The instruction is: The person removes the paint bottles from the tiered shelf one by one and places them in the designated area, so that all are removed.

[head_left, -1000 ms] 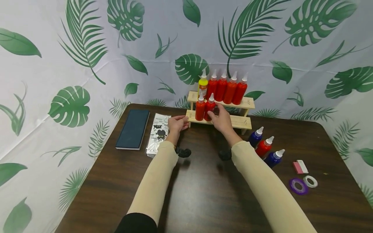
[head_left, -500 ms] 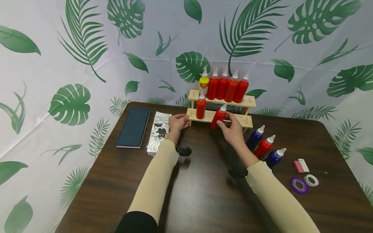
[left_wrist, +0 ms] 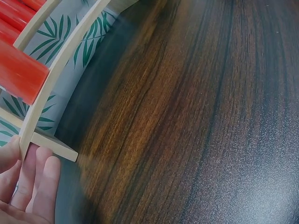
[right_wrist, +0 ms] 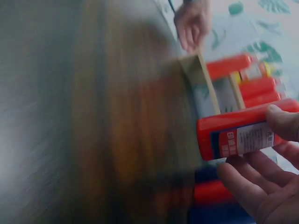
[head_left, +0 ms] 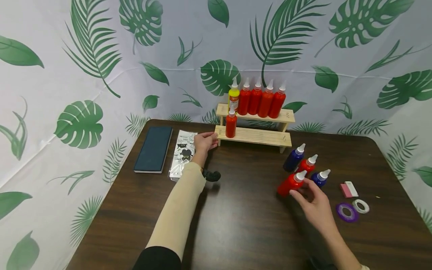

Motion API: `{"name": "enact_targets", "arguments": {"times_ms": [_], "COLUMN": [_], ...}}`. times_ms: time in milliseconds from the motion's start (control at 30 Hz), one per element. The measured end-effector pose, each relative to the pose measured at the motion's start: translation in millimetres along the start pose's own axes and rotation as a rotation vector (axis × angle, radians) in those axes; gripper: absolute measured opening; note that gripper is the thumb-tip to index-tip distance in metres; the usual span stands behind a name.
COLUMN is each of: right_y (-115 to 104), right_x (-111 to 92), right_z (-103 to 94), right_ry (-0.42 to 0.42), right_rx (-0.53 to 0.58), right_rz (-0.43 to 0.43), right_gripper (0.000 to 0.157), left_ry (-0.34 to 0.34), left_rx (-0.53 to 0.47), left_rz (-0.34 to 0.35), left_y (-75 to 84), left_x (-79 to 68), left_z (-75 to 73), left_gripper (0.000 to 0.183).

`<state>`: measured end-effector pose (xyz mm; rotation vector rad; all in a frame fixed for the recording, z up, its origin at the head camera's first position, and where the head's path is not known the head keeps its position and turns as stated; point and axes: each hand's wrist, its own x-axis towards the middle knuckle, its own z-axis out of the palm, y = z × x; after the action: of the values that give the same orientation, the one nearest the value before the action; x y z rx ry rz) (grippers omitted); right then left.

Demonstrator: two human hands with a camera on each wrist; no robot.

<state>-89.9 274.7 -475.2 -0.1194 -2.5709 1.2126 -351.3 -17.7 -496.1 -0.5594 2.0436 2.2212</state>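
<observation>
My right hand (head_left: 315, 202) grips a red squeeze bottle (head_left: 289, 184) with a white nozzle, tilted over the right part of the table. In the right wrist view, thumb and fingers hold that bottle (right_wrist: 233, 135) round its labelled side. My left hand (head_left: 205, 142) pinches the left end of a two-step wooden rack (head_left: 260, 137); in the left wrist view the thumb lies above the board and the fingers (left_wrist: 46, 182) below it. One orange-red bottle (head_left: 231, 125) stands on the lower step. Above it, a yellow bottle (head_left: 233, 99) and several red bottles (head_left: 255, 102) line the upper step.
Two blue bottles, one farther back (head_left: 293, 160) and one nearer (head_left: 318, 179), stand with a red bottle (head_left: 306, 164) right of the rack. Farther right lie an eraser (head_left: 349, 189), a purple tape roll (head_left: 347, 212) and a white roll (head_left: 361, 206). A dark notebook (head_left: 153, 150) and a sticker packet (head_left: 183, 153) lie left.
My right hand has lifted the second red bottle off the lower step and carried it right and toward me, beside the standing bottles. My left hand has stayed at the rack's end.
</observation>
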Motion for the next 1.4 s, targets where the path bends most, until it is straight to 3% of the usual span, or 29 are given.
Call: {"name": "enact_targets", "arguments": {"times_ms": [167, 333, 900, 1267, 1400], "right_y": [12, 21, 37, 39, 35], "right_x": [-30, -43, -41, -37, -39], "right_z": [-20.3, -31.7, -34.7, -32.1, -33.5], "right_ry": [0.078, 0.153, 0.233, 0.198, 0.232], "right_rx": [-0.031, -0.097, -0.186, -0.132, -0.143], "right_rz": [0.099, 0.149, 0.24, 0.302, 0.311], "right_gripper": [0.045, 0.046, 0.048, 0.052, 0.053], "left_ry": [0.0, -0.001, -0.019, -0.01, -0.018], "left_rx": [0.004, 0.028, 0.019, 0.03, 0.026], "left_rz": [0.0, -0.002, 0.015, 0.011, 0.011], "left_y": [1.0, 1.7, 2.6, 2.5, 2.8], "left_x": [-1.6, -2.2, -5.9, -6.0, -7.1], "left_z": [-0.2, -0.4, -1.8, -2.4, -2.2], "left_gripper": [0.02, 0.021, 0.023, 0.023, 0.024]}}
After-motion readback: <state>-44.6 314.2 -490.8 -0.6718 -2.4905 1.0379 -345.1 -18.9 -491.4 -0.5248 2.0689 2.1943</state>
